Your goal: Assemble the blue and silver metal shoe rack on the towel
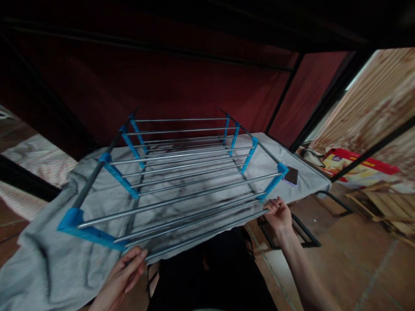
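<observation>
In the head view, your two hands were well apart along the near edge of the grey cloth (52,255). Your left hand (125,273) had its thumb and fingers pinched on the left end of the near rod (205,235), and your right hand (279,214) had its fingers curled round the right end. Whether that rod was joined to the rack (181,199) you could not tell.

The rack lay spread out on the cloth, just beyond your hands, its metal bars running from side to side between blue brackets (92,233). Its far end came near the red wall (181,86), so there was little room behind it. On your left, the cloth sloped away in folds past the front bracket. On your right, a strip of cloth ran on beyond the rack, with a phone (291,176) just beside the front right bracket.

The near edge lay close to your lap (210,276). Past the right edge was tiled floor (340,259), with a red and yellow box (356,166) and wooden slats (385,207) farther out.
</observation>
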Action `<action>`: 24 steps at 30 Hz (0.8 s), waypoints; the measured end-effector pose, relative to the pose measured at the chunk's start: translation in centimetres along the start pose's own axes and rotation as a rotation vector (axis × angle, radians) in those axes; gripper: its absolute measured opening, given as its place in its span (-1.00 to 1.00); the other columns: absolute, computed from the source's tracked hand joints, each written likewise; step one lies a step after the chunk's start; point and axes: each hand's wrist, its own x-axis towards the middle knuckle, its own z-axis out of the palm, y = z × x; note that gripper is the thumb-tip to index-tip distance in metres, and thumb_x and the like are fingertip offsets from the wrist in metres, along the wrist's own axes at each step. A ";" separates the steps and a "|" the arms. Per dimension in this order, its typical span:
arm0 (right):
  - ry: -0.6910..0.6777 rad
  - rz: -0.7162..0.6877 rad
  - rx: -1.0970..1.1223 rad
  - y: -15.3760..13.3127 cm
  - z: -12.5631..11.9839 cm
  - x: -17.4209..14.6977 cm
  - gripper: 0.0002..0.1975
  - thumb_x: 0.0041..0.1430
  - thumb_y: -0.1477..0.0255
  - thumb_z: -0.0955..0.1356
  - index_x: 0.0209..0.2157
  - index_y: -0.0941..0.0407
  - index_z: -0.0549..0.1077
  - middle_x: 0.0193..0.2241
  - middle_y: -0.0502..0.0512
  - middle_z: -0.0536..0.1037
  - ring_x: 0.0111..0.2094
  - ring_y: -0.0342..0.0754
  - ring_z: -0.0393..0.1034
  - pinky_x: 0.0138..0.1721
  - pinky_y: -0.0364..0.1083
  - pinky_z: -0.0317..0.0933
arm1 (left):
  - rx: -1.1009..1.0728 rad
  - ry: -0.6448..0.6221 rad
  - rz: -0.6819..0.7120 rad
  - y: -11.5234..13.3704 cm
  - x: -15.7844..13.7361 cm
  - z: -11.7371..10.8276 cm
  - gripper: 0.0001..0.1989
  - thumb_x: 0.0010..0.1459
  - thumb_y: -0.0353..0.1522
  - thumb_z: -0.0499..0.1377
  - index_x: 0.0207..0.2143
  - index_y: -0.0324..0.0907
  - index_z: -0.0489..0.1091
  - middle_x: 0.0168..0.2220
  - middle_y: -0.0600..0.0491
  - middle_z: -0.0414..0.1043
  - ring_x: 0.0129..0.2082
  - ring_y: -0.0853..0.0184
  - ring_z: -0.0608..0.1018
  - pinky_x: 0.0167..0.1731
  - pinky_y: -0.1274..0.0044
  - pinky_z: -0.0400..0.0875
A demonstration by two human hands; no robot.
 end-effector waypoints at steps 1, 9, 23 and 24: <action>0.001 -0.011 -0.001 -0.1 -0.4 -0.2 -0.72 0.07 0.57 0.31 -0.57 0.07 0.10 -0.68 -0.19 0.13 -0.67 -0.25 0.09 -0.60 -0.22 0.14 | -0.016 -0.045 0.021 0.0 0.1 0.2 -0.44 -0.22 0.06 0.41 -0.55 -0.18 0.26 -0.68 0.21 0.24 -0.75 0.61 0.10 -0.74 0.71 -0.14; 0.161 0.002 -0.075 -0.7 -3.8 -0.6 -0.83 -0.01 0.61 0.26 -0.50 0.07 0.19 -0.63 -0.14 0.16 -0.66 -0.24 0.12 -0.62 -0.22 0.15 | -0.160 -0.049 0.068 -0.4 0.7 0.9 -0.51 -0.09 -0.02 0.39 -0.47 -0.17 0.26 -0.65 0.20 0.30 -0.73 0.60 0.16 -0.70 0.69 -0.15; 0.481 0.149 -0.172 0.8 -6.7 0.7 -0.79 0.11 0.54 0.16 -0.26 0.15 0.36 -0.41 0.06 0.40 -0.43 -0.06 0.40 -0.46 -0.01 0.41 | -0.356 0.066 0.096 -2.4 1.4 0.3 -0.49 -0.18 -0.10 0.45 -0.31 -0.16 0.33 -0.54 0.16 0.41 -0.60 0.49 0.40 -0.62 0.67 0.19; 0.484 0.130 -0.189 1.0 -6.6 0.9 -0.76 0.14 0.51 0.14 -0.23 0.16 0.38 -0.38 0.10 0.43 -0.39 -0.04 0.42 -0.45 0.01 0.42 | -0.348 0.090 0.100 -2.6 1.5 0.3 -0.50 -0.18 -0.09 0.45 -0.33 -0.17 0.33 -0.55 0.17 0.40 -0.61 0.51 0.38 -0.62 0.67 0.18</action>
